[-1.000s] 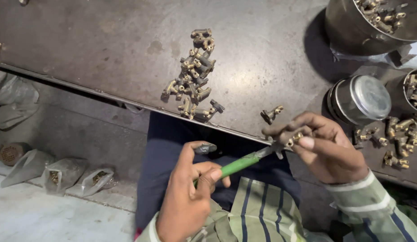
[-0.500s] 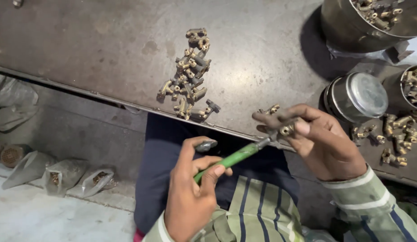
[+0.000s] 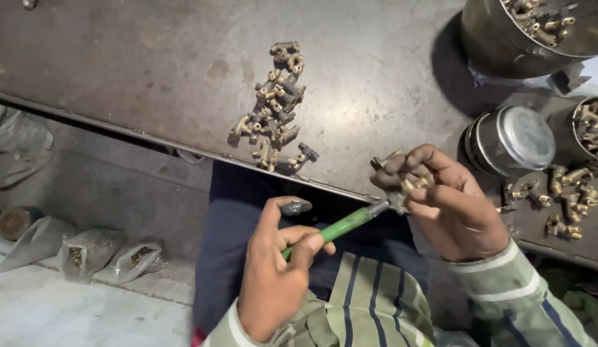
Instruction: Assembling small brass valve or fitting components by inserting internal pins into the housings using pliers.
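Gripping hand: left hand [image 3: 273, 283] wrapped tight round the green handle, forefinger lifted off it.
Tool: screwdriver [image 3: 341, 225], slim, bright green handle with a grey metal shaft.
Tool axis: long axis slants from lower left up to the right, tip pointing into the other hand.
Other hand: right hand [image 3: 450, 205] closed on a small brass fitting [image 3: 411, 183], pinched in the fingertips at the tool's tip, just over the table edge.
Table: dark metal table [image 3: 151, 71], scuffed.
Loose pile: brass fittings [image 3: 276, 112] heaped mid-table, more [image 3: 562, 193] at right.
Far corner: steel tin [image 3: 511, 138] with lid, bucket [image 3: 530, 32] of fittings behind.
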